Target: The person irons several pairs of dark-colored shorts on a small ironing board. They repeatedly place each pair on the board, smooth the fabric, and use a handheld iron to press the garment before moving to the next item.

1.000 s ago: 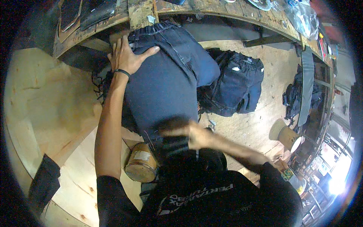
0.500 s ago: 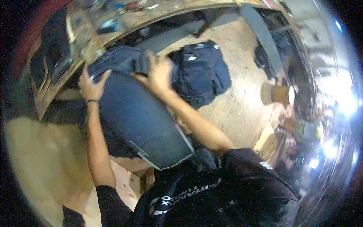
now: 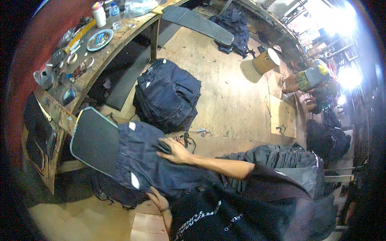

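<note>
A navy pair of trousers with a gathered elastic waistband is drawn over a long grey-green board. The board's bare rounded end sticks out of the waistband at the left. White patches show near the waistband. My right hand rests on top of the trousers, fingers curled round something dark that I cannot make out, either an object or a fold of cloth. At the near edge of the cloth, my left hand grips the trousers, its fingers partly hidden.
A pile of navy garments lies on the floor beyond the board. The wooden workbench at left bears bottles, a plate and tape. Gathered dark cloth lies at right. Farther off are a round stool, a grey board and people.
The trousers, bunched at the board's far end before, now cover much of it nearer me. Both hands have come back toward my body, and the view has turned.
</note>
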{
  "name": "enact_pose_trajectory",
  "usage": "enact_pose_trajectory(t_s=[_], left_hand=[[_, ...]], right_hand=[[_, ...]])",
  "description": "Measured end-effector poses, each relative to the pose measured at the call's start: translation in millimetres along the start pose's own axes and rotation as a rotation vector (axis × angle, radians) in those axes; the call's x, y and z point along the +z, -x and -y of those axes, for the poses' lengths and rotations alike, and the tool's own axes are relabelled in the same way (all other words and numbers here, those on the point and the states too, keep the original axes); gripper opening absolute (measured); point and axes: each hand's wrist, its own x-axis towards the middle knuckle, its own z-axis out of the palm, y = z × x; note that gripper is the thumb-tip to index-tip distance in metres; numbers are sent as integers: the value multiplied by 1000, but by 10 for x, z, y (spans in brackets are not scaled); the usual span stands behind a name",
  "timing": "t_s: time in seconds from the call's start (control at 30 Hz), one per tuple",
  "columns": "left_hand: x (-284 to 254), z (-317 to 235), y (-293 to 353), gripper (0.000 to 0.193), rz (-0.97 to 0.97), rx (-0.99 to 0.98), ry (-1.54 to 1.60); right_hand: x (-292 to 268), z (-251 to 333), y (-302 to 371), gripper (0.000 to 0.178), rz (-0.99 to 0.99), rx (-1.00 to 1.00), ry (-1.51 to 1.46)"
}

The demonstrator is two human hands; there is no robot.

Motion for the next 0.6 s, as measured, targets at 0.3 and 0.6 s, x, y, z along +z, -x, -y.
enact_pose_trajectory(t_s=[0.3, 0.6], left_hand=[[-108, -547, 103, 64, 179, -503, 450], [1239, -1557, 114, 59, 980, 179, -245]], right_hand=[[81, 247, -272, 110, 133, 56, -295], [-1448, -968, 1262, 84, -331, 501, -516]])
